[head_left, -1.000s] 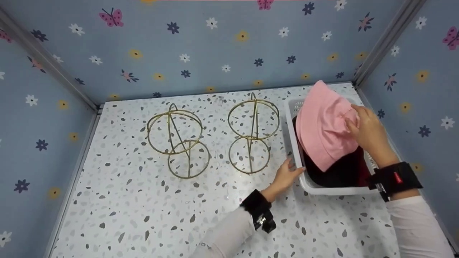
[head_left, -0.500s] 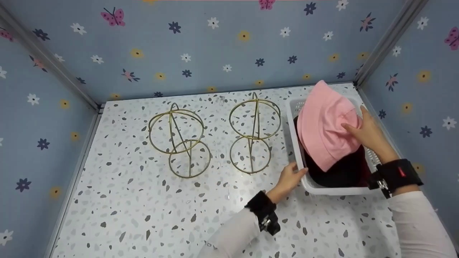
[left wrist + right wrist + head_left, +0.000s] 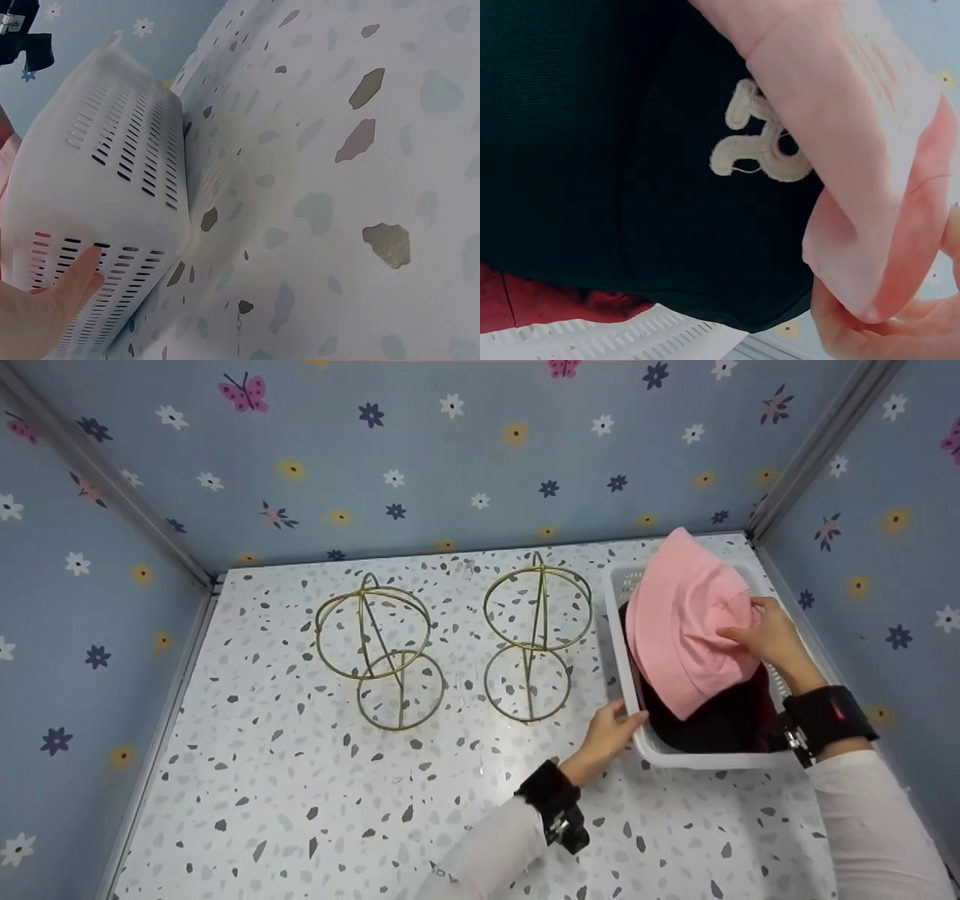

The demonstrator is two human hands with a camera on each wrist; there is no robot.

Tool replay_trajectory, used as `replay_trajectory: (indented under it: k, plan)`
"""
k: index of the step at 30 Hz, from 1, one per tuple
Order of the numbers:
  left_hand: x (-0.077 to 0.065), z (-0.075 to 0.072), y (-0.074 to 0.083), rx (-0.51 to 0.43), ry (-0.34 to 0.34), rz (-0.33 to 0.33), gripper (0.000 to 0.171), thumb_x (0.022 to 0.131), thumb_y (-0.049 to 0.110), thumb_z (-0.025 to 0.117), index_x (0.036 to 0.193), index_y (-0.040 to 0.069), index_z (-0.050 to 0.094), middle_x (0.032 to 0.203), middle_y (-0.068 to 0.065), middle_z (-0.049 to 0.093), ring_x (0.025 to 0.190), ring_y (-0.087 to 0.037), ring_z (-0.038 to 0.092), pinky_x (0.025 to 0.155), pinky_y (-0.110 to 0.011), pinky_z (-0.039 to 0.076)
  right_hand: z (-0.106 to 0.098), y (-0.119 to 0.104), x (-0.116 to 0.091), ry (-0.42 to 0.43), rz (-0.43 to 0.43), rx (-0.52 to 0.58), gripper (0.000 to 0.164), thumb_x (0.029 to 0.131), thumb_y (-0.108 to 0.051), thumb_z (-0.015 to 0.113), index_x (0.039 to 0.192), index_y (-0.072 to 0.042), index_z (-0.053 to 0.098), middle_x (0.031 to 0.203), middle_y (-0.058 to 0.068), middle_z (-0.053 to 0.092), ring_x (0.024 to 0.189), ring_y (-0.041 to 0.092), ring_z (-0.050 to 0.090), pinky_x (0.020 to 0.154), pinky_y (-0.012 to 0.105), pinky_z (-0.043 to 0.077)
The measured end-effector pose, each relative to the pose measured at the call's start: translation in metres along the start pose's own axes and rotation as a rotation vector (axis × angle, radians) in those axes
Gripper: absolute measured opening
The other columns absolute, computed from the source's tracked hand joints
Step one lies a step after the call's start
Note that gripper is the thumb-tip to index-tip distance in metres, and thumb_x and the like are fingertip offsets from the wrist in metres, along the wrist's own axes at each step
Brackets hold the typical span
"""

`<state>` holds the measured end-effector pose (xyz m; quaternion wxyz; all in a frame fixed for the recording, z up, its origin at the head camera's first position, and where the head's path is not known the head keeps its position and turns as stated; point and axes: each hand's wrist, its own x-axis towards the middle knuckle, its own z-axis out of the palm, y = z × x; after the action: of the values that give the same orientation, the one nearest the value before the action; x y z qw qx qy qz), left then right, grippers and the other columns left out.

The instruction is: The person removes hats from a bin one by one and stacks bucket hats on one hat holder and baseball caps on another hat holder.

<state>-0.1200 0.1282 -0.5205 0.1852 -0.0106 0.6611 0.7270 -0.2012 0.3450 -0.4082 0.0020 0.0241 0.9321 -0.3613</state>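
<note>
A pink bucket hat (image 3: pixel 682 630) hangs tilted over the basket in the head view, its brim toward the left. My right hand (image 3: pixel 772 637) pinches its crown between thumb and fingers; in the right wrist view those fingers (image 3: pixel 885 334) hold the cloth's edge. Below lies a black cap (image 3: pixel 682 172) with a cream embroidered mark, and beside it a dark red cloth item (image 3: pixel 547 300). My left hand (image 3: pixel 609 731) holds the left rim of the white plastic basket (image 3: pixel 712 760), thumb at the rim and fingers against the slotted outer wall.
Two gold wire stands, a left one (image 3: pixel 373 652) and a right one (image 3: pixel 536 637), stand on the speckled white table (image 3: pixel 300 810) left of the basket. Blue flower-patterned panels (image 3: pixel 420 457) rise at the back and both sides.
My right fingers have shifted their hold on the hat's crown, which stays over the basket. My left hand has slid slightly along the rim. The whole view has drifted a little.
</note>
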Motion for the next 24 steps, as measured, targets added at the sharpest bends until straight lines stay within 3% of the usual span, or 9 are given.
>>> replay_trajectory:
  k: [6,10,13,15,17,21,24]
  plan:
    - [0.001,-0.001,-0.002,0.004,-0.007,0.013,0.03,0.085,0.015,0.058,0.111,0.001,0.055,0.099,-0.012,0.062,0.079,-0.019,0.062,0.062,-0.025,0.052,0.003,-0.001,0.0,0.118,-0.041,-0.106,0.04,0.076,-0.005,0.063,0.103,0.016,0.044,0.097,0.036,0.049,0.086,0.042,0.046,0.075,0.049,0.035]
    - [0.001,-0.002,-0.003,-0.024,-0.015,0.015,0.031,0.085,0.014,0.057,0.114,0.0,0.053,0.1,-0.012,0.062,0.081,-0.023,0.062,0.062,-0.025,0.052,0.004,-0.003,-0.002,0.181,-0.08,-0.109,0.023,0.077,-0.002,0.062,0.094,0.01,0.053,0.092,0.033,0.057,0.084,0.037,0.051,0.073,0.043,0.036]
    - [0.001,-0.001,-0.003,-0.02,-0.009,0.015,0.032,0.085,0.014,0.057,0.114,0.0,0.054,0.099,-0.013,0.062,0.082,-0.022,0.062,0.063,-0.024,0.052,0.004,-0.004,-0.003,0.237,-0.112,-0.083,0.016,0.075,0.0,0.062,0.087,0.01,0.057,0.091,0.031,0.06,0.076,0.011,0.056,0.071,0.028,0.038]
    - [0.001,-0.001,-0.002,0.003,-0.001,0.02,0.032,0.085,0.015,0.058,0.113,-0.001,0.054,0.099,-0.013,0.062,0.082,-0.019,0.062,0.062,-0.024,0.052,0.002,-0.004,-0.005,0.265,-0.128,-0.044,0.012,0.074,0.003,0.061,0.084,0.01,0.058,0.087,0.028,0.062,0.068,-0.007,0.05,0.065,0.016,0.037]
    - [0.001,0.0,-0.002,0.011,0.01,0.014,0.032,0.085,0.015,0.058,0.112,-0.001,0.055,0.099,-0.012,0.062,0.081,-0.017,0.061,0.063,-0.024,0.052,0.001,-0.004,-0.006,0.277,-0.149,0.025,0.01,0.074,0.006,0.06,0.082,0.012,0.057,0.077,0.016,0.065,0.064,-0.017,0.044,0.058,0.008,0.037]
    - [0.001,0.0,-0.002,-0.007,0.018,0.006,0.032,0.085,0.015,0.059,0.112,-0.002,0.055,0.1,-0.012,0.061,0.08,-0.017,0.061,0.064,-0.024,0.052,-0.004,-0.013,-0.01,0.252,-0.16,0.16,0.007,0.076,0.011,0.055,0.082,0.015,0.053,0.069,-0.018,0.054,0.063,-0.014,0.05,0.054,0.005,0.041]
    - [0.001,-0.001,-0.002,-0.023,0.019,0.002,0.033,0.084,0.014,0.059,0.112,-0.002,0.054,0.1,-0.012,0.061,0.078,-0.016,0.061,0.064,-0.024,0.052,-0.007,-0.02,-0.012,0.251,-0.155,0.182,0.005,0.078,0.01,0.053,0.082,0.012,0.054,0.069,-0.024,0.049,0.064,-0.011,0.05,0.054,0.005,0.041]
